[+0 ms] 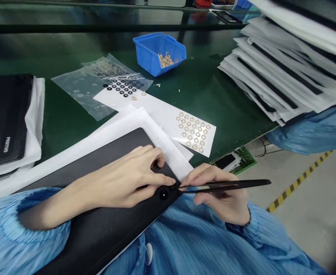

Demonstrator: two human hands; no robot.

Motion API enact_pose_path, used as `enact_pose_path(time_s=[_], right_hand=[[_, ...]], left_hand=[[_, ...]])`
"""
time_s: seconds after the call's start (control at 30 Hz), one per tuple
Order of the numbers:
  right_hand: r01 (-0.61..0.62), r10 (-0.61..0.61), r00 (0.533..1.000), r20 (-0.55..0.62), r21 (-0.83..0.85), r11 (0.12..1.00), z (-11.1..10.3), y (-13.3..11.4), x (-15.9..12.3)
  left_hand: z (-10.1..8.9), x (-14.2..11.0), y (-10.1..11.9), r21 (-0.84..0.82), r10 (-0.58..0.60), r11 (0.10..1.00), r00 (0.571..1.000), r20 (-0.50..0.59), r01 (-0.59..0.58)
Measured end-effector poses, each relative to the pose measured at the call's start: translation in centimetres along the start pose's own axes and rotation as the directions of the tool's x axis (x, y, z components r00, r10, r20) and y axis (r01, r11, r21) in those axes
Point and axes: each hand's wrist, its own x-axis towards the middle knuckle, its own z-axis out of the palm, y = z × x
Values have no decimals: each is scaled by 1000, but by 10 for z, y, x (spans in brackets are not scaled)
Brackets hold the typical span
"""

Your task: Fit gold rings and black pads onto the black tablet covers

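Observation:
A black tablet [107,225] with a round camera lens [163,194] lies back side up in front of me, on white wrapping. My left hand [130,175] rests on the tablet, its index finger stretched to the corner beside the lens and the other fingers bent. Dark tweezers [242,185] are gripped in my right hand [219,191]. Their tips meet the tablet's corner, right by my left index fingertip. Whether anything small sits between the tips I cannot tell. Past the tablet lies a white sheet [162,110] bearing rows of pale rings [195,131] and black rings [123,88].
Small pale parts fill a blue bin [147,57] at the back. A clear plastic bag [82,89] overlaps the white sheet. Another black tablet [4,118] lies on wrapping at the left. Wrapped tablets [282,72] are stacked at the right, near a blue sleeve [308,130].

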Motion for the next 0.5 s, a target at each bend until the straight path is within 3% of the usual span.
enact_pose_path(time_s=[0.5], right_hand=[[20, -19, 999, -32, 7, 1000, 7, 4, -1]], left_hand=[[0, -1, 1, -8, -22, 1000, 999, 29, 22]])
